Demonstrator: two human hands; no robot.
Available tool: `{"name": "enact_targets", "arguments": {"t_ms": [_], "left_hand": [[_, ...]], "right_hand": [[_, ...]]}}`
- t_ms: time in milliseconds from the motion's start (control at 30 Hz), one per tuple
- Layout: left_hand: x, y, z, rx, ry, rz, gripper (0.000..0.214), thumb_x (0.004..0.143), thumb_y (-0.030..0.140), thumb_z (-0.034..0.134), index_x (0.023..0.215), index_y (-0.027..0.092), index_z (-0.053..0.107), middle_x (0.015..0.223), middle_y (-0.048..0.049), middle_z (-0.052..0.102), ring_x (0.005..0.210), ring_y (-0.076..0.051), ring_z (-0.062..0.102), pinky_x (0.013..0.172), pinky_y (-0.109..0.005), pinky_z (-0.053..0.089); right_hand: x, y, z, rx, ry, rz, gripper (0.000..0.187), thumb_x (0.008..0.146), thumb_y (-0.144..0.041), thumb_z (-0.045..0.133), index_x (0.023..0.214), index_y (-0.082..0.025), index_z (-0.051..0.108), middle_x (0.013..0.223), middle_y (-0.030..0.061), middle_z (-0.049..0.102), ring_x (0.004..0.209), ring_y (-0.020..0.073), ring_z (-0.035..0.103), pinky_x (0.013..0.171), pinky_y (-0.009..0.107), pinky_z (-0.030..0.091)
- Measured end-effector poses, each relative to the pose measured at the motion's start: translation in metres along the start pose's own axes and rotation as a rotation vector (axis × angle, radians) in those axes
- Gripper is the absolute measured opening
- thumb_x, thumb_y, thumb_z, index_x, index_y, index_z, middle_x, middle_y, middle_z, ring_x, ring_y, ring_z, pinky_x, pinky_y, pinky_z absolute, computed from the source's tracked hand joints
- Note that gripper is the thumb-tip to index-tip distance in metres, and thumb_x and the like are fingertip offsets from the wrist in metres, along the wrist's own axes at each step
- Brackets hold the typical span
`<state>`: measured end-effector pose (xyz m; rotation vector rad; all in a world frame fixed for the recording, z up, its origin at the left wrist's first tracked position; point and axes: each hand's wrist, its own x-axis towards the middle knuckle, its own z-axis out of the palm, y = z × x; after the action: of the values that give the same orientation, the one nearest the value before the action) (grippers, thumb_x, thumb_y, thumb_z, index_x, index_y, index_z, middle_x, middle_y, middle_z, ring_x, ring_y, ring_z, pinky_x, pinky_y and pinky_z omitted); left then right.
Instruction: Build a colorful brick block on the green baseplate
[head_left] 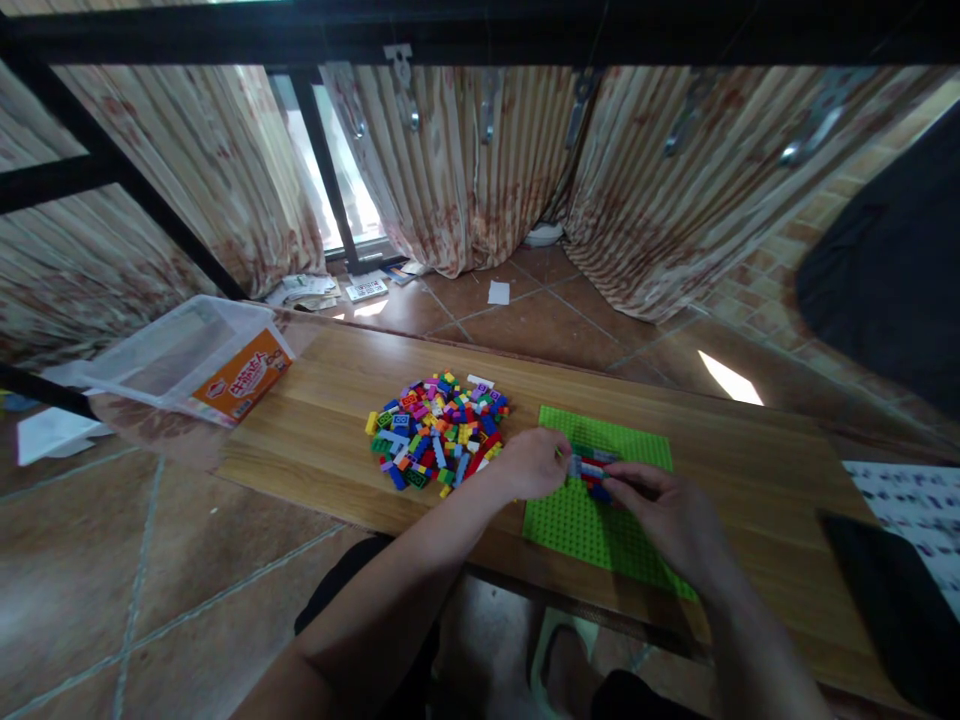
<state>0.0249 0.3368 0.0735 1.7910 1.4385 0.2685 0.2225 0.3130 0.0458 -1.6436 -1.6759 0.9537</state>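
Where the green baseplate (611, 545) lies near the six-o'clock edge of the wooden table (322, 400), open tabletop runs toward three. Joined bricks (592, 471) stand between the left hand (534, 464), curled at nine, and the right hand (679, 515), fingers narrowed at three; whether either grips, I cannot tell. Toward ten: the brick pile (439, 437), then a clear bin (154, 350), orange label (244, 378) in blurred Chinese characters.

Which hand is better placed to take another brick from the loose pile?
Probably your left hand: it is beside the loose pile, between it and the bricks on the green baseplate. Your right hand is farther away, across those bricks.
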Motion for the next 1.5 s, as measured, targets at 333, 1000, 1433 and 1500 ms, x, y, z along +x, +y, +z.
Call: {"name": "enact_targets", "arguments": {"t_ms": [333, 1000, 1433, 1500], "left_hand": [[0.002, -0.003, 0.002, 0.065, -0.014, 0.01, 0.031, 0.086, 0.027, 0.053, 0.111, 0.02, 0.07, 0.095, -0.0059, 0.073, 0.088, -0.02, 0.068, 0.082, -0.028, 0.052], [0.0, -0.002, 0.002, 0.096, -0.025, 0.016, 0.032, 0.087, 0.029, 0.053, 0.112, 0.019, 0.068, 0.101, -0.0076, 0.071, 0.094, -0.022, 0.066, 0.085, -0.031, 0.052], [0.0, -0.001, 0.002, 0.119, -0.045, 0.033, 0.029, 0.086, 0.029, 0.052, 0.108, 0.018, 0.069, 0.103, -0.0075, 0.071, 0.096, -0.022, 0.066, 0.085, -0.03, 0.052], [-0.001, 0.0, 0.002, 0.118, -0.051, 0.04, 0.029, 0.087, 0.028, 0.051, 0.107, 0.018, 0.069, 0.103, -0.0079, 0.071, 0.096, -0.022, 0.066, 0.085, -0.031, 0.052]], "right_hand": [[-0.006, 0.004, 0.005, -0.228, -0.083, -0.124, 0.023, 0.078, -0.044, 0.061, 0.081, -0.026, 0.074, 0.085, 0.0012, 0.074, 0.078, 0.0204, 0.067, 0.075, 0.034, 0.049], [-0.004, 0.004, 0.015, -0.582, -0.043, -0.344, 0.022, 0.084, -0.029, 0.051, 0.08, -0.023, 0.072, 0.085, 0.0047, 0.071, 0.077, 0.0196, 0.064, 0.071, 0.032, 0.044], [-0.005, 0.003, 0.02, -0.783, -0.021, -0.343, 0.02, 0.081, -0.023, 0.05, 0.076, -0.022, 0.069, 0.078, 0.0073, 0.068, 0.068, 0.0202, 0.062, 0.062, 0.031, 0.041], [-0.005, 0.001, 0.021, -0.799, -0.027, -0.313, 0.02, 0.081, -0.02, 0.05, 0.076, -0.021, 0.069, 0.08, 0.0086, 0.069, 0.069, 0.0214, 0.063, 0.062, 0.032, 0.04]]}}
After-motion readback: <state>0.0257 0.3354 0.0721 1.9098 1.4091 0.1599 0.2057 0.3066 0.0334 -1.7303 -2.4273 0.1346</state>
